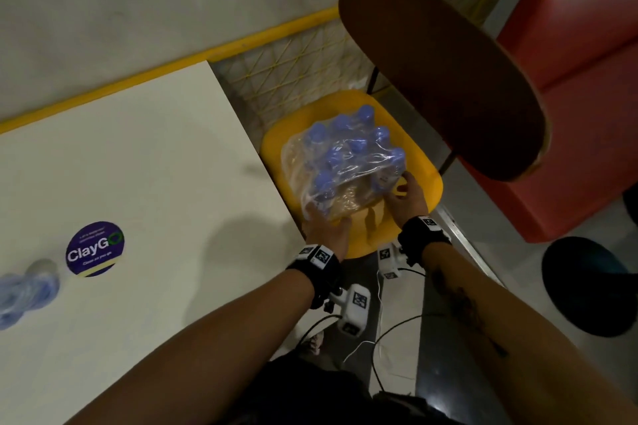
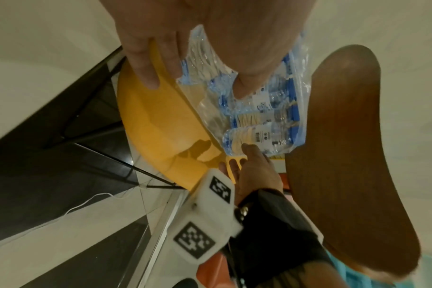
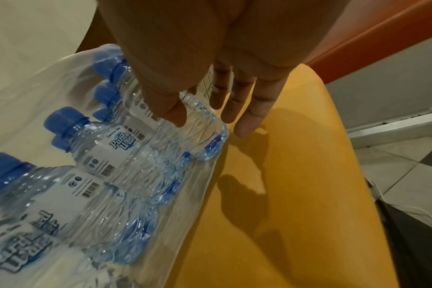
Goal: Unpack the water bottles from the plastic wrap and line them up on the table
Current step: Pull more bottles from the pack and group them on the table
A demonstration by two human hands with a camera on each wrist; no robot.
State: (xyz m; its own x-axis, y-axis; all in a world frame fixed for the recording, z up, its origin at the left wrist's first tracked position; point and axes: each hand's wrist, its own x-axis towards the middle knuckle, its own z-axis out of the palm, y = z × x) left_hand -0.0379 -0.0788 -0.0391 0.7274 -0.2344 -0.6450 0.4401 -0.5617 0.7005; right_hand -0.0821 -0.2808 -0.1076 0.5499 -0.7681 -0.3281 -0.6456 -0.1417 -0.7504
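A pack of blue-capped water bottles (image 1: 348, 162) in clear plastic wrap sits on a yellow chair seat (image 1: 426, 183), to the right of the white table (image 1: 138, 166). My left hand (image 1: 324, 222) lies with straight fingers on the pack's near left corner. In the left wrist view its thumb (image 2: 247, 81) rests on the wrap (image 2: 264, 117). My right hand (image 1: 405, 193) is at the near right corner. Its thumb (image 3: 170, 105) presses a bottle's side (image 3: 126, 155), and its straight fingers (image 3: 249, 120) reach past the pack's base over the seat (image 3: 296, 175). The pack leans, caps tilted away from me.
Blurred loose bottles (image 1: 24, 290) lie at the table's left edge beside a round purple sticker (image 1: 94, 248). The chair's brown back (image 1: 442, 72) rises behind the pack. A red sofa (image 1: 580, 62) and a black stool (image 1: 590, 286) stand to the right.
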